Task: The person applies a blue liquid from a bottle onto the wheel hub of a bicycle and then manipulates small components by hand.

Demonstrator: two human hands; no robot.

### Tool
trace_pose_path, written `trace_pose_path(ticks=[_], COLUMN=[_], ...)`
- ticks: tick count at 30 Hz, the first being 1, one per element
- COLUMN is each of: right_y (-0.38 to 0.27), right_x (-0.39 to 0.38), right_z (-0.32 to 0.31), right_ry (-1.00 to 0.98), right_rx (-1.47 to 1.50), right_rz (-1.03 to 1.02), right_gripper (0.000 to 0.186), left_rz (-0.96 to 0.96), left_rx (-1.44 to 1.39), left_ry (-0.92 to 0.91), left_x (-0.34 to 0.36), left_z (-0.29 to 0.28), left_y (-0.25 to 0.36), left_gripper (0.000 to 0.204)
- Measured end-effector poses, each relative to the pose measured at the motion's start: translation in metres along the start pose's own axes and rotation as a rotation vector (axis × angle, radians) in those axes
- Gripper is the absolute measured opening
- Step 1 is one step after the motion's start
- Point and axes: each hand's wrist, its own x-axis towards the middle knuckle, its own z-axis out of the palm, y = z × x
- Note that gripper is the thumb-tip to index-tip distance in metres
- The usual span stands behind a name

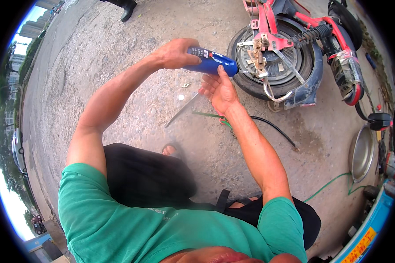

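My left hand (177,55) is closed around a blue cylindrical can (210,63), which lies nearly horizontal with its dark nozzle end pointing toward the motorbike's rear wheel (278,55). My right hand (220,90) is below that end, palm up, fingers loosely bent and apart, its thumb up against the can. A long, thin blade (180,111) extends down-left from near those fingers; whether they touch it I cannot tell. The red motorbike (265,26) shows exposed brake parts and a shock absorber at the wheel. A small white disc (181,97) lies on the ground.
Black hose (274,127) and green cord (329,183) cross the concrete ground (131,39). A steel basin (362,147) is at the right, near a blue edge (368,219). A booted foot (127,8) of another person shows at the top. A car (18,151) stands far left.
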Motion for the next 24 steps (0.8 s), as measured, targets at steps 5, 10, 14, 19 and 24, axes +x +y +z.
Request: trace_pose_path(ticks=[5, 10, 14, 19, 24], right_y=[0.0009, 0.0007, 0.0017, 0.0048, 0.0060], right_x=[0.0003, -0.0005, 0.0015, 0.0026, 0.0041], right_z=[-0.0002, 0.0005, -0.0015, 0.0010, 0.0048], right_ry=[0.006, 0.009, -0.023, -0.063, -0.093], right_rx=[0.008, 0.012, 0.048, 0.148, 0.224], right_rz=[0.003, 0.002, 0.007, 0.005, -0.009], right_gripper=[0.052, 0.052, 0.052, 0.052, 0.047], left_rz=[-0.011, -0.032, -0.055, -0.052, -0.080], left_rx=[0.005, -0.010, -0.027, -0.107, -0.190], left_ry=[-0.001, -0.005, -0.033, -0.030, -0.030], left_x=[0.0006, 0.0000, 0.0002, 0.0012, 0.0019], left_z=[0.0005, -0.0003, -0.0023, 0.0001, 0.0033], left_y=[0.0003, 0.0039, 0.0074, 0.0042, 0.0020], left_gripper=[0.039, 0.039, 0.038, 0.035, 0.032])
